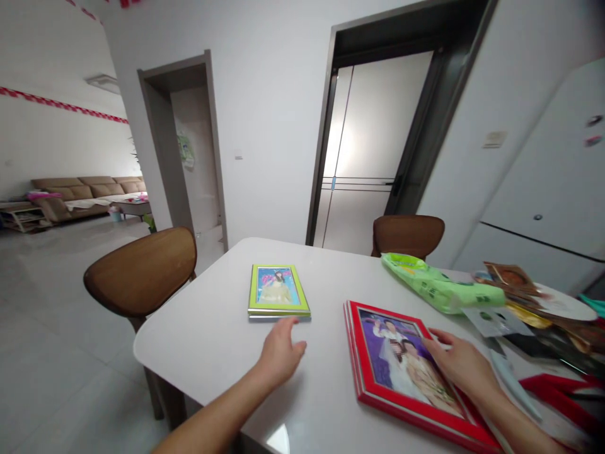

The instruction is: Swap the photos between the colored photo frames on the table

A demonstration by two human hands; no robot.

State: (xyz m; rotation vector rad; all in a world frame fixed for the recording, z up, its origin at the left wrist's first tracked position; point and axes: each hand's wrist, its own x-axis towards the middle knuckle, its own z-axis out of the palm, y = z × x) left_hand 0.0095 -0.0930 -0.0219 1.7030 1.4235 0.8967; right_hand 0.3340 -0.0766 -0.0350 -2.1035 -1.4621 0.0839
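A small green-framed photo (278,290) lies flat on the white table (208,340), stacked on another frame. My left hand (280,352) hovers just in front of its near edge, fingers loosely curled and apart, holding nothing. A larger red-framed photo (392,372) lies to the right, also on top of a second red frame. Over its right side my right hand (460,362) rests flat, fingers stretched across the picture.
A green plastic bag (439,287) and a pile of photos, packets and a plate (534,302) crowd the table's right end. Two brown wooden chairs (142,271) (407,234) stand at the left corner and far side. Doorways and a sofa lie beyond.
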